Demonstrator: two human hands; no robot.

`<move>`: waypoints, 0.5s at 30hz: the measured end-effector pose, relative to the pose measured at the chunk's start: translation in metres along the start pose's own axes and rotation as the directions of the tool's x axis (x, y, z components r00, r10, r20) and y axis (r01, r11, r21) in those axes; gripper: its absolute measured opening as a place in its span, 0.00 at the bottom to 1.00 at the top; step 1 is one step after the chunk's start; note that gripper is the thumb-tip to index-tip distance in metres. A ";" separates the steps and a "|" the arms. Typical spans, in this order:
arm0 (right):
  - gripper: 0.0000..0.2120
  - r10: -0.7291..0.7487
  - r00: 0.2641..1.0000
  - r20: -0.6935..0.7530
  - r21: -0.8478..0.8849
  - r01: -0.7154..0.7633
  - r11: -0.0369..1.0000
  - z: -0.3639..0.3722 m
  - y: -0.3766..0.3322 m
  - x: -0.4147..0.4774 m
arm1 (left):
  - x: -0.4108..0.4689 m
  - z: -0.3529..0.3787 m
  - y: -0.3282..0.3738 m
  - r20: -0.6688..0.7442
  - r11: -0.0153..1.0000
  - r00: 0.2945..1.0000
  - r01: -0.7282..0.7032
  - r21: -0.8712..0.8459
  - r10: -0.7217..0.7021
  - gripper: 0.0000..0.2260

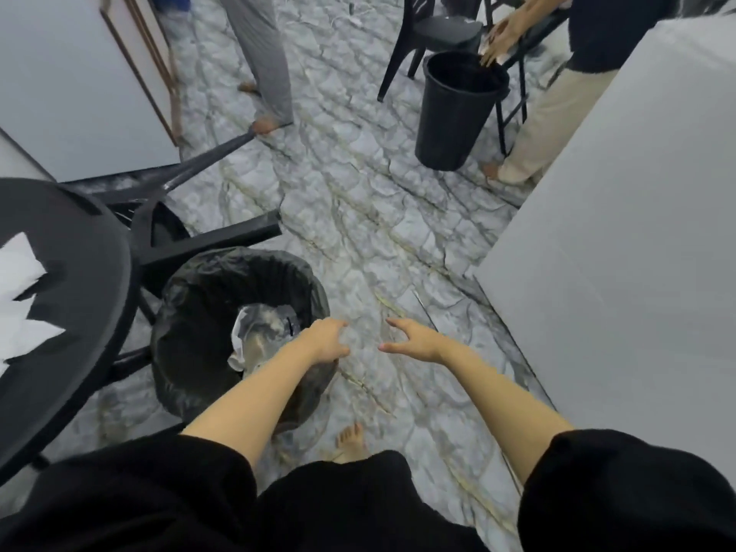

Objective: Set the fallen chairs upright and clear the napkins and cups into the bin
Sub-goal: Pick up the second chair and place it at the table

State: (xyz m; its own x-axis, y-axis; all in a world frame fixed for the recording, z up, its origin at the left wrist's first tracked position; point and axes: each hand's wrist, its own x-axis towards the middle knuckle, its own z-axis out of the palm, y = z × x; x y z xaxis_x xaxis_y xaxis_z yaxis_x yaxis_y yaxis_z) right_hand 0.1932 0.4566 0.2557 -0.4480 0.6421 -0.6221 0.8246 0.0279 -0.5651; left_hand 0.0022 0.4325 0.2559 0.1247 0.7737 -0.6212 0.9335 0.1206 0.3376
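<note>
A bin lined with a black bag stands on the floor at lower left, with crumpled white napkins inside. My left hand hovers over the bin's right rim, fingers loosely curled and holding nothing. My right hand is beside it over the bare floor, fingers spread and empty. A black chair lies tipped over behind the bin, its legs pointing right. White napkins lie on the round black table at left.
A second black bin stands at upper right, where another person's hand reaches over it. An upright black chair is behind it. A person in grey trousers stands at top centre. White tables flank right and left.
</note>
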 end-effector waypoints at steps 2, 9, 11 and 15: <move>0.35 -0.016 1.000 0.004 0.006 0.016 1.000 -0.036 0.000 0.026 | 0.030 -0.028 0.006 -0.009 1.000 1.000 0.018 -0.014 -0.018 0.30; 0.38 -0.032 0.995 0.092 -0.043 0.036 0.998 -0.155 0.005 0.127 | 0.135 -0.119 0.030 -0.033 0.994 0.998 0.050 -0.100 -0.054 0.29; 0.38 -0.052 0.992 0.115 -0.055 0.059 0.997 -0.193 0.008 0.163 | 0.170 -0.145 0.033 -0.059 0.986 0.995 0.075 -0.152 -0.085 0.29; 0.37 -0.104 0.980 0.173 -0.126 0.126 0.984 -0.278 0.008 0.231 | 0.235 -0.199 0.037 -0.110 0.953 0.976 0.153 -0.262 -0.187 0.28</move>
State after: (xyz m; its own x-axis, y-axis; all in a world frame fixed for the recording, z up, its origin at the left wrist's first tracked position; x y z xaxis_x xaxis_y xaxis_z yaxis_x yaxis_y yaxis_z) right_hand 0.1919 0.8187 0.2583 -0.5839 0.4938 -0.6444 0.7984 0.2053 -0.5661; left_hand -0.0011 0.7426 0.2634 -0.0900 0.8008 -0.5921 0.8207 0.3965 0.4115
